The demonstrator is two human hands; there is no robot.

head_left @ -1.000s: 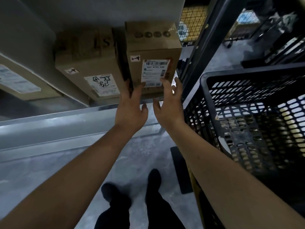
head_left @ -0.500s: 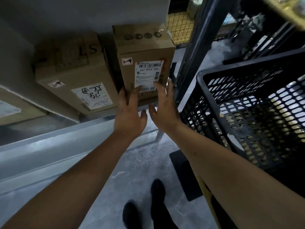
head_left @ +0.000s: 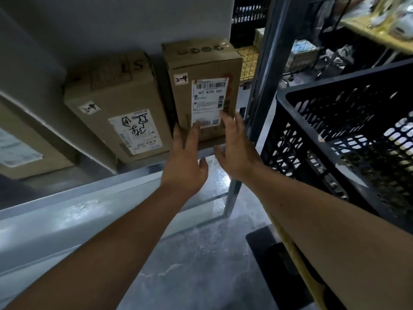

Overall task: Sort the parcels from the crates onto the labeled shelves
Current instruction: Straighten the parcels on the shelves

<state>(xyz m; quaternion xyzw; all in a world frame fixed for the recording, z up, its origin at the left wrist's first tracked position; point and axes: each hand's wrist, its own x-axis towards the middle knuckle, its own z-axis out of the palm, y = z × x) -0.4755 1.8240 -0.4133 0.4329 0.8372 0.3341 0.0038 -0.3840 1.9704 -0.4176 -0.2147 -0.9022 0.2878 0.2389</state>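
Both hands reach out flat, fingers straight: the left hand (head_left: pixel 183 166) and right hand (head_left: pixel 237 153) have fingertips against the front of the box (head_left: pixel 201 70), gripping nothing. Beyond the fingers it stands on the shelf (head_left: pixel 143 166), beside another box (head_left: pixel 111 108).

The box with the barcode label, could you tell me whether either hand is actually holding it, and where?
Neither grips it: left hand and right hand reach open-fingered toward the box's lower front face.
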